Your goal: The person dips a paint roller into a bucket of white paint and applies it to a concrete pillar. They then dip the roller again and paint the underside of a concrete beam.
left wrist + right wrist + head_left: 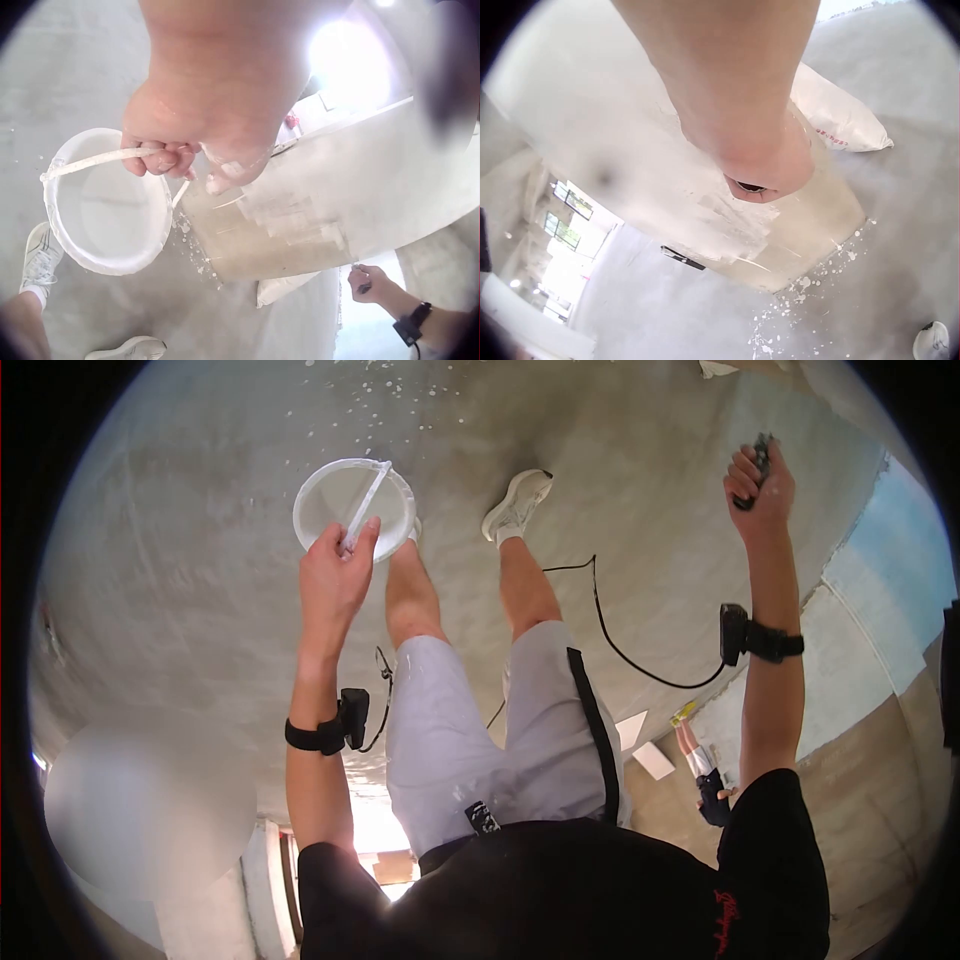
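My left hand [335,580] grips the white handle [368,505] of a white bucket [302,500], its fingers curled round the bail in the left wrist view. Pale, smooth material shows inside the bucket [54,202]. Out to the right, my right hand [768,495] is closed round a black-handled tool [745,500]. A dark handle end [750,187] shows inside the fist in the right wrist view; the working end is hidden. Beyond this hand stands a tan surface [829,217] with streaky white patches of coating [731,225].
A white sack [840,124] lies by the tan surface. White splatters [804,283] dot the grey floor [230,620]. Black cables [640,665] run from the wrist cameras. Another person [708,785] stands in the background. A dark strip [682,257] appears beside the coated surface.
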A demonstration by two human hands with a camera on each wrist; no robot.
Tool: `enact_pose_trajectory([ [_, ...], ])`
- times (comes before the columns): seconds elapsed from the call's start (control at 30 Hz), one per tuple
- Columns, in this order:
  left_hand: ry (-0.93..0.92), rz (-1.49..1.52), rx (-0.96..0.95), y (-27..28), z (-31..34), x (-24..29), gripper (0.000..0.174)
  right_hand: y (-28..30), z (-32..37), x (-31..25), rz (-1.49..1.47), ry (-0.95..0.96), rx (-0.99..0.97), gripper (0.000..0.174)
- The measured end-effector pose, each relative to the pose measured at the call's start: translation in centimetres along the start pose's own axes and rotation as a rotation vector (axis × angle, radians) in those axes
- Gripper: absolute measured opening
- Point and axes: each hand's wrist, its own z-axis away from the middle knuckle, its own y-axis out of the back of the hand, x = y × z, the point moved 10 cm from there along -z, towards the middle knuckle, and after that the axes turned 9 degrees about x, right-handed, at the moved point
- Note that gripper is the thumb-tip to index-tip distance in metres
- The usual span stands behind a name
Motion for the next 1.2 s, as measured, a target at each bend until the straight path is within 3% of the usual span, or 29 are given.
enact_pose_trajectory([
  [0.1, 0.01, -0.01, 0.02, 0.3, -0.3, -1.2, 0.05, 0.7, 1.6, -1.1, -0.012, 0.037, -0.024, 0.041],
  [0.47, 0.089, 0.128, 0.153, 3.7, 0.5, -2.9, 0.053, -0.4, -1.3, 2.2, 0.0, -0.176, 0.024, 0.041],
  [0.63, 0.106, 0.182, 0.196, 5.1, -0.1, -2.7, 0.052, -0.7, 1.3, 2.0, -0.055, -0.094, 0.075, 0.043],
  [0.87, 0.08, 0.186, 0.257, 5.8, 0.1, -3.0, 0.052, 2.2, -3.7, 4.5, 0.025, -0.156, 0.102, 0.045],
  [0.97, 0.077, 0.196, 0.259, 5.8, 0.1, -2.7, 0.051, 2.4, -2.8, 4.8, 0.009, -0.16, 0.16, 0.044],
  [1.2, 0.051, 0.112, 0.187, 3.8, -0.9, -3.0, 0.051, 2.9, -0.1, 3.2, -0.112, -0.069, 0.044, 0.045],
])
